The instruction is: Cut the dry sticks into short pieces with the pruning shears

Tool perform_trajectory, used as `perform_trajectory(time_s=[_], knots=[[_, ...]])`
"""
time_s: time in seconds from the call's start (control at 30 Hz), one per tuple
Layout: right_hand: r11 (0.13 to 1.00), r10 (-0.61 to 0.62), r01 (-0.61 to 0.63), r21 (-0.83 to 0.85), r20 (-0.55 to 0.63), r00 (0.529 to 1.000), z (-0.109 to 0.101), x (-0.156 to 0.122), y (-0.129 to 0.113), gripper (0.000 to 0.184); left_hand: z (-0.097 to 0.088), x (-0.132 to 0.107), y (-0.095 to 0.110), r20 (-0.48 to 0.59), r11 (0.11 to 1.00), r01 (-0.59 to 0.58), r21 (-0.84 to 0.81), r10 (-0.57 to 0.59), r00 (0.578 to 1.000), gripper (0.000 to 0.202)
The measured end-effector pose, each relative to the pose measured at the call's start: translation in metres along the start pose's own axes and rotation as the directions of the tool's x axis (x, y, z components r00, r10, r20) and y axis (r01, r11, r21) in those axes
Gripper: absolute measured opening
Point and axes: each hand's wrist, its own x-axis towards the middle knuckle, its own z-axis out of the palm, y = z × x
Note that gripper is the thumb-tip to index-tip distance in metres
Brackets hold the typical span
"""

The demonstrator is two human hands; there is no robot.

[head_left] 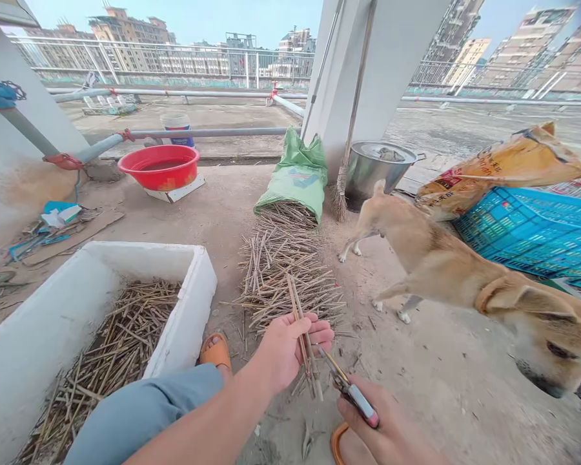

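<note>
My left hand point(277, 355) is turned palm up, its thumb pressed over a few thin dry sticks point(294, 298). In my right hand point(385, 416) I grip pruning shears point(358, 397); their blades point up and left, close to the lower part of the held sticks. A heap of similar cut sticks point(290, 258) lies on the ground just beyond my hands. It spills from the mouth of a green woven sack point(297, 184). To my left a white foam box point(186, 303) contains more short sticks point(126, 329).
A tan dog point(430, 265) stands at right, close to my right hand. Behind it are a blue plastic crate point(537, 226), a yellow sack point(498, 165) and a lidded metal pot point(377, 171). A broom point(341, 187) leans on the pillar. A red basin point(162, 169) sits back left.
</note>
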Motion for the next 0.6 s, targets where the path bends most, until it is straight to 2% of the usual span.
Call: perform_trajectory(time_s=[0.1, 0.2, 0.3, 0.37, 0.4, 0.47, 0.53, 0.6], knots=[[0.999, 0.033, -0.034, -0.040, -0.029, 0.999, 0.005, -0.002, 0.000, 0.032, 0.000, -0.001, 0.000, 0.008, 1.000, 0.009, 0.003, -0.009, 1.000, 0.009], [0.998, 0.067, -0.069, -0.004, -0.193, 0.979, 0.015, -0.005, 0.003, 0.032, 0.001, -0.001, 0.002, 0.013, 0.999, -0.036, -0.031, 0.036, 0.999, 0.011], [0.985, 0.132, -0.089, 0.148, -0.312, 0.941, 0.026, -0.008, 0.006, 0.038, 0.000, -0.001, 0.005, -0.010, 0.996, -0.065, -0.054, 0.065, 0.998, 0.013], [0.924, 0.236, -0.130, 0.360, -0.269, 0.934, 0.027, -0.010, 0.003, 0.038, 0.000, -0.001, 0.006, -0.016, 0.998, -0.049, -0.047, 0.048, 0.999, 0.014], [0.855, 0.296, -0.155, 0.494, -0.220, 0.930, 0.025, -0.010, 0.000, 0.037, 0.000, -0.002, 0.006, -0.009, 0.999, -0.036, -0.037, 0.036, 0.999, 0.014], [0.636, 0.376, -0.203, 0.745, -0.069, 0.924, 0.018, -0.010, -0.009, 0.035, 0.000, -0.002, 0.005, 0.011, 1.000, -0.012, -0.004, 0.012, 1.000, 0.016], [0.410, 0.331, -0.245, 0.878, 0.107, 0.937, 0.007, -0.008, -0.020, 0.035, -0.001, -0.002, 0.002, 0.027, 0.998, 0.013, 0.057, -0.015, 1.000, 0.018], [0.260, 0.203, -0.293, 0.920, 0.245, 0.948, -0.003, -0.006, -0.028, 0.035, -0.002, -0.003, -0.001, 0.055, 0.990, 0.031, 0.136, -0.039, 0.998, 0.020]])
